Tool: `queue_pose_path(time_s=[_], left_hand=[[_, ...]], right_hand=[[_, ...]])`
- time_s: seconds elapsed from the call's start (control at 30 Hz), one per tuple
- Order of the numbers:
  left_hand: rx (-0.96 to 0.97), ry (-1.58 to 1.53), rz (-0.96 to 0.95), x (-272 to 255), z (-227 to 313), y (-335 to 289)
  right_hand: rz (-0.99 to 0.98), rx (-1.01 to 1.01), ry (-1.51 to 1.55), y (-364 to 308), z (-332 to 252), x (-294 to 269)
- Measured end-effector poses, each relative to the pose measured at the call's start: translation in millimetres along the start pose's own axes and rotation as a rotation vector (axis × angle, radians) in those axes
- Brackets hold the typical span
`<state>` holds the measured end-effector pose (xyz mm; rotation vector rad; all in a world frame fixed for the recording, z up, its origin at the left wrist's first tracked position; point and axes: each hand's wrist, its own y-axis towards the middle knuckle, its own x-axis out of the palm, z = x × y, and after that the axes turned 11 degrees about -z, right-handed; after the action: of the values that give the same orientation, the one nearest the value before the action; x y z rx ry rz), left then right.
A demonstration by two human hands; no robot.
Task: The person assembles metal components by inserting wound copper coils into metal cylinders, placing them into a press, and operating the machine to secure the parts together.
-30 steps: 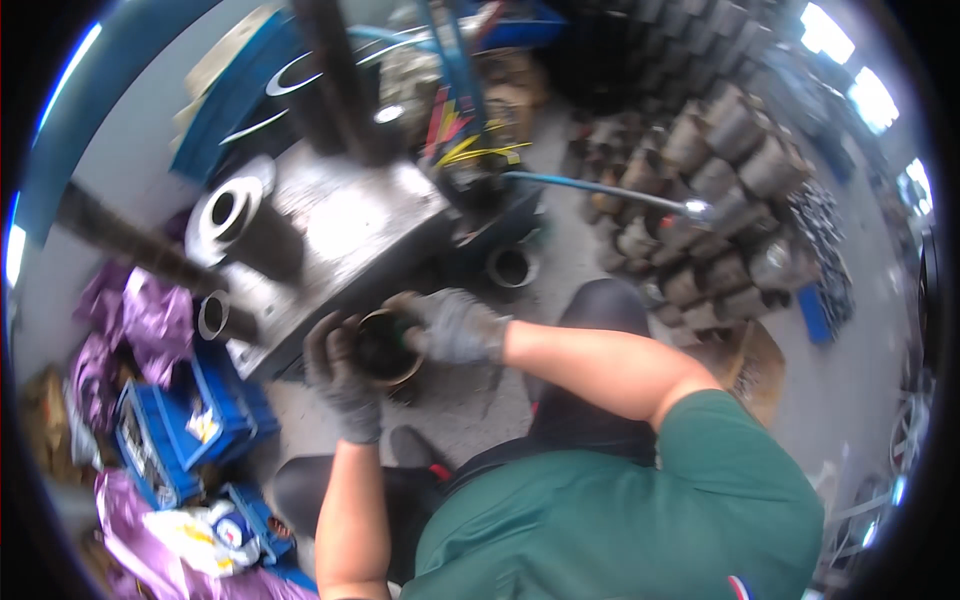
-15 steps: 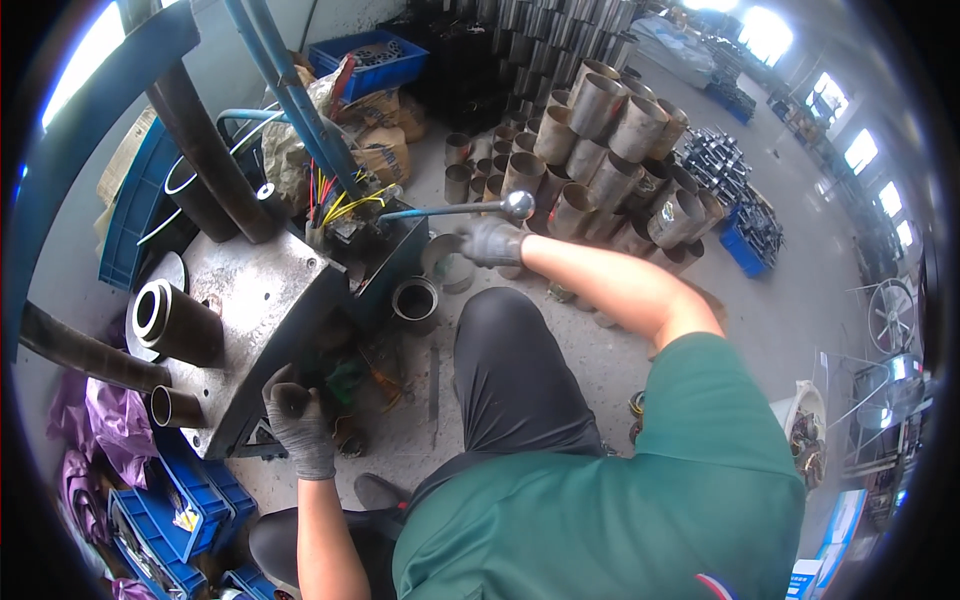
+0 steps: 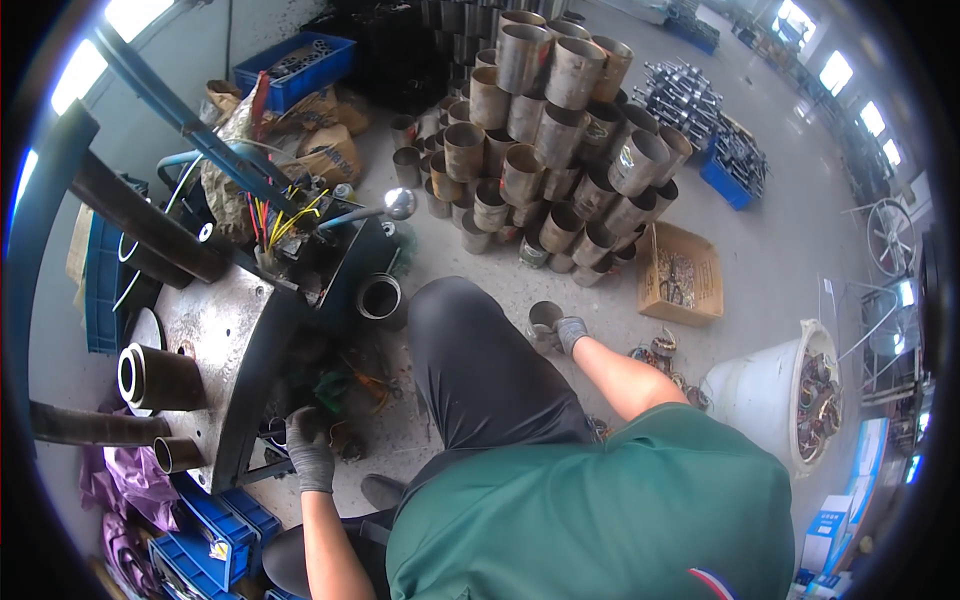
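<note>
My right hand [image 3: 571, 334], in a grey glove, grips a short metal cylinder [image 3: 544, 315] by its side, low over the floor to the right of my knee. My left hand [image 3: 309, 448], gloved too, is beside the front edge of the steel machine table [image 3: 226, 318]. Its fingers are curled, and whatever they may hold is hidden. On that table a thick dark ring-topped cylinder [image 3: 165, 378] lies near a smaller tube [image 3: 178, 455]. A lever with a shiny ball knob [image 3: 400, 204] sticks out from the machine. Another open cylinder [image 3: 381, 298] stands on the floor below the knob.
Stacked metal cylinders [image 3: 520, 172] fill the floor ahead. To the right are a cardboard box [image 3: 681, 272] of small parts and a white tub [image 3: 752, 390] with copper-wound parts. Blue crates [image 3: 213, 535] sit at lower left. A blue bin [image 3: 293, 71] stands at the back.
My right hand has moved right and down, from near the ball knob to beside my knee, with the cylinder. The view has turned right. My left hand stays by the table edge, fingers more curled.
</note>
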<state>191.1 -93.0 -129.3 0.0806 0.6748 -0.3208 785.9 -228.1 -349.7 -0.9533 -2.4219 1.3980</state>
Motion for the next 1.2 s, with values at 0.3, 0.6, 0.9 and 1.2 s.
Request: queue_pose_path(time_s=[0.3,0.6,0.9,1.2], left_hand=[[-0.100,0.350,-0.331,6.0,15.0,-14.7],[-0.197,0.339,-0.466,14.0,-5.8,-22.8],[-0.238,0.345,-0.513,7.5,-31.6,-38.3],[-0.346,0.297,-0.529,9.5,-52.6,-41.7]], right_hand=[[0.254,-0.115,0.131,39.4,36.5,-33.8],[0.568,-0.123,0.647,98.9,46.0,-138.3],[0.377,-0.058,0.990,76.9,22.3,-144.7],[0.347,-0.106,0.939,78.5,-20.8,-150.5]])
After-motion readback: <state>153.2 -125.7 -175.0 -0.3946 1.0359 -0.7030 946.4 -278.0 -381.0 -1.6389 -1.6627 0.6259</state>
